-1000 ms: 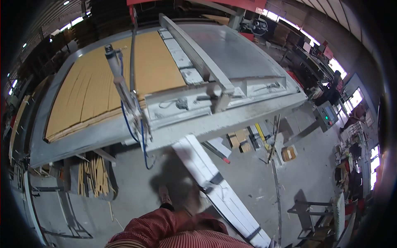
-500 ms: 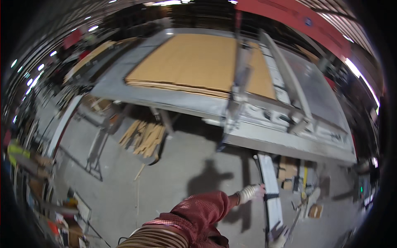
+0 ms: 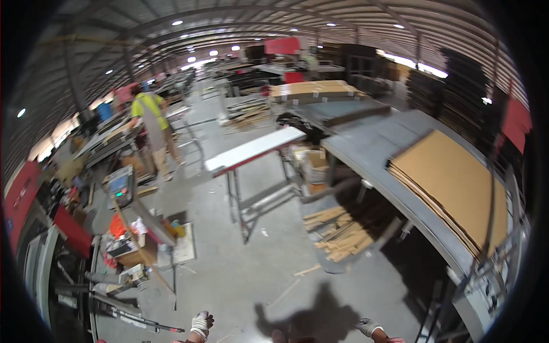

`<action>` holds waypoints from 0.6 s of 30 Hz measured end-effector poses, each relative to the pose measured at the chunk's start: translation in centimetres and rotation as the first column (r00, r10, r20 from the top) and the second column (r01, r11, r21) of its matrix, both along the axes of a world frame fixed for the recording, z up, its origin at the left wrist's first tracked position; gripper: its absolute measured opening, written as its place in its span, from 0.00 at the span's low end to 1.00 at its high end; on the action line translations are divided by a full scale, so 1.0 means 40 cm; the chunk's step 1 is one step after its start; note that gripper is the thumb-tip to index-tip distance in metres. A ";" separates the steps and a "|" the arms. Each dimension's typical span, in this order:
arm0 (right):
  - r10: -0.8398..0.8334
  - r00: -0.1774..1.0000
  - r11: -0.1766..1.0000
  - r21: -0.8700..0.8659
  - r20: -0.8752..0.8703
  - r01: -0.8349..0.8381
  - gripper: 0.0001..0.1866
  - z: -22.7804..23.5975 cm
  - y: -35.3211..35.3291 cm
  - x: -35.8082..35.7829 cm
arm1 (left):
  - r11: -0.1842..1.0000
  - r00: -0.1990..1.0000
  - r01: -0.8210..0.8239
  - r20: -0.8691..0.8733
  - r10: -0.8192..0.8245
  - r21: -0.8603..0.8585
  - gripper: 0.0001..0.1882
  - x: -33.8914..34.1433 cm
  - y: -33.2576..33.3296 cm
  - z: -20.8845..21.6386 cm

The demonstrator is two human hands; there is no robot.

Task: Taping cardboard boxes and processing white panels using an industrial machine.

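Observation:
My left hand (image 3: 201, 326), in a pale striped glove with bare fingertips, is low in the view left of centre. Its fingers look loosely curled, and nothing shows in them. My right hand (image 3: 369, 327), gloved the same way, sits low and right of centre. Its fingers also seem curled, slightly blurred, with no object visible. Neither hand touches anything. Ahead stands a narrow white-topped bench (image 3: 257, 150) with a red edge and metal legs. Nearest my right hand is a large grey table (image 3: 366, 143) bearing a stack of tan sheets (image 3: 443, 188).
Wood strips (image 3: 343, 237) lie by the table's base. A box of clutter (image 3: 137, 251) and dark rods (image 3: 143, 320) are on the left floor. Farther off, a person in a yellow top (image 3: 151, 123) stands at a work table. More tan sheets (image 3: 314, 88) lie beyond.
The view has swung left, so the grey table is now at the right. Both hands have left the long white piece at the lower right, now out of view, and are apart.

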State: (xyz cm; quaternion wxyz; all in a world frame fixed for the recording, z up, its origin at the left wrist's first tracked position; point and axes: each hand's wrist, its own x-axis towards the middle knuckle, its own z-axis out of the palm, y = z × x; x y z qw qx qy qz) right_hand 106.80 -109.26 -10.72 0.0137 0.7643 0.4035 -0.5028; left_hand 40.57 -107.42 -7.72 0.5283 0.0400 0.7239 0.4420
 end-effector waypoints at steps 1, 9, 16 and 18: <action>0.217 0.974 0.975 0.029 0.057 -0.219 0.34 -0.036 0.081 -0.056 | 0.992 0.993 -0.120 0.003 0.120 -0.024 0.14 -0.065 0.002 -0.012; 0.888 0.460 0.458 0.047 0.029 -0.888 0.37 -0.426 0.741 -0.358 | 0.945 0.914 0.251 0.270 -0.302 0.209 0.17 -0.085 0.358 -0.150; 0.410 0.819 0.644 0.508 0.402 -0.572 0.32 0.097 1.457 -0.980 | 0.965 0.965 0.259 -0.053 -0.257 0.031 0.15 -0.387 0.596 -0.192; 0.306 0.919 0.588 0.709 0.249 -0.389 0.29 0.161 1.680 -1.153 | 0.912 0.914 0.356 -0.128 -0.385 -0.204 0.17 -0.565 0.568 -0.258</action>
